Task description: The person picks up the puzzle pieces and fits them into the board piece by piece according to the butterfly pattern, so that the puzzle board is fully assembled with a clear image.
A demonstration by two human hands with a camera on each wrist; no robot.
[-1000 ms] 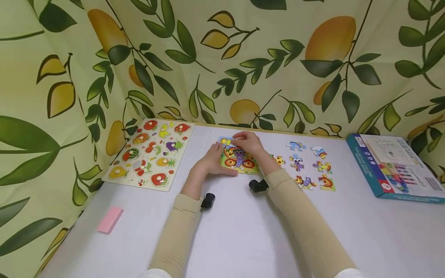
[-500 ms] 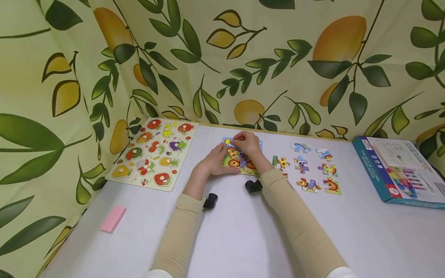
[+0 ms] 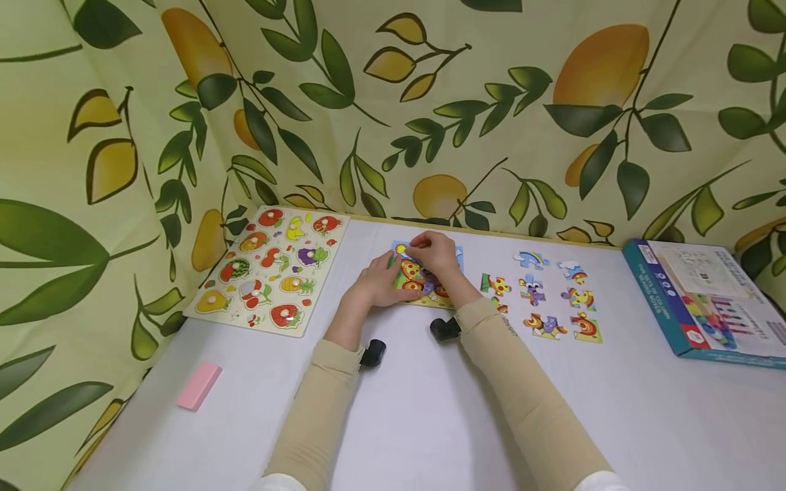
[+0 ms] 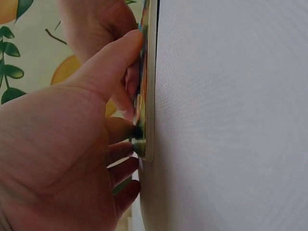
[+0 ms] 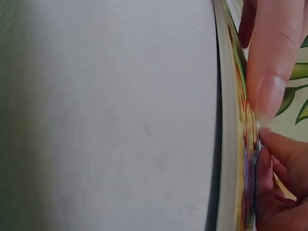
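A small butterfly puzzle board [image 3: 413, 273] lies on the table near the back, in the middle of the head view. At its left side is my left hand [image 3: 379, 283], thumb along the front and fingers at the left edge. In the left wrist view the thumb rests on the board's edge [image 4: 150, 96]. My right hand [image 3: 436, 256] reaches over the board, pinching a jigsaw puzzle piece [image 3: 400, 249] with a yellow sun at the upper left corner. Its fingers [image 5: 279, 144] are right at the board's face in the right wrist view, hiding most of the piece.
Several loose puzzle pieces [image 3: 533, 290] lie in rows to the right. A flat box [image 3: 706, 300] sits far right, a fruit knob puzzle [image 3: 267, 273] at left. A pink block [image 3: 199, 387] lies front left. A patterned cloth [image 3: 393, 102] stands behind the table.
The head view has shifted slightly. My right hand stays over the board's upper left corner, its wrist a little further left. The left hand keeps its place, its thumb slightly further onto the board.
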